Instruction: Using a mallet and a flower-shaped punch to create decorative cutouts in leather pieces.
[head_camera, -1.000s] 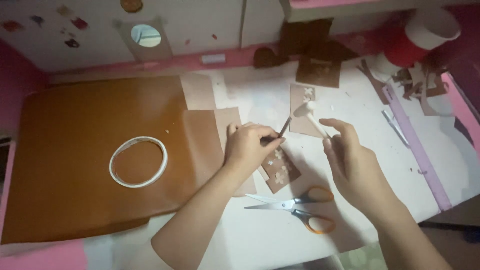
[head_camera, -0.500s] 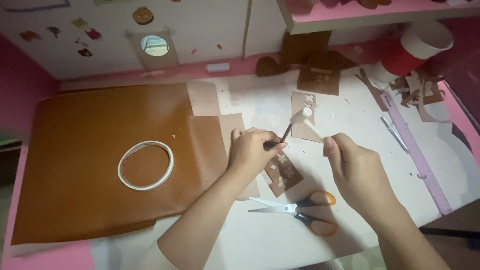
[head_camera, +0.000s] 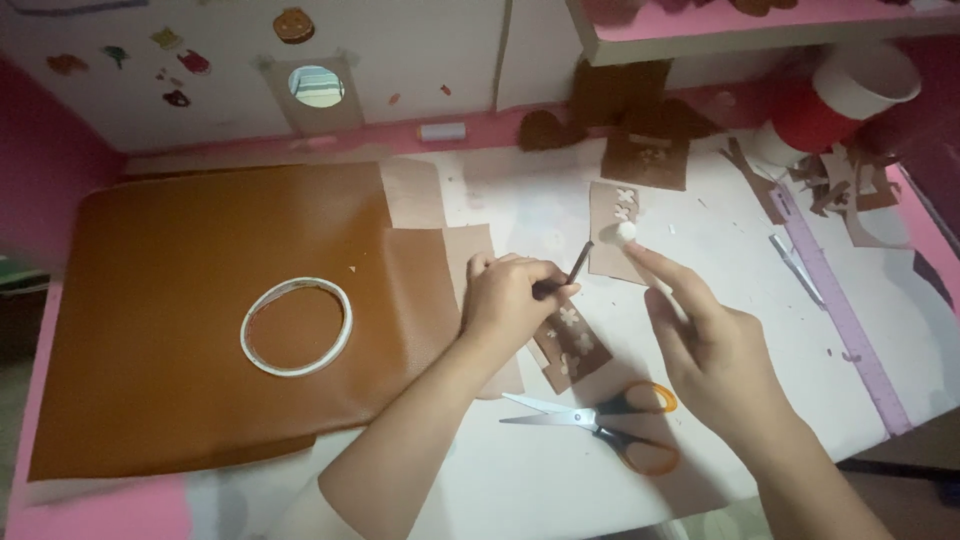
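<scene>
Head view: left hand (head_camera: 510, 300) grips a thin tool (head_camera: 578, 262), right hand (head_camera: 715, 350) pinches a white blob (head_camera: 626, 232), red cup's (head_camera: 840, 100) contents hidden.

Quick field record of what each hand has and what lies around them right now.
left hand: grips thin dark tool, tip raised toward the white bit
right hand: fingertips pinch small white bit
under hands: brown strip with white flowers
near edge: orange-handled scissors, closed
left side: brown sheet bearing white tape ring
right side: purple ruler
</scene>
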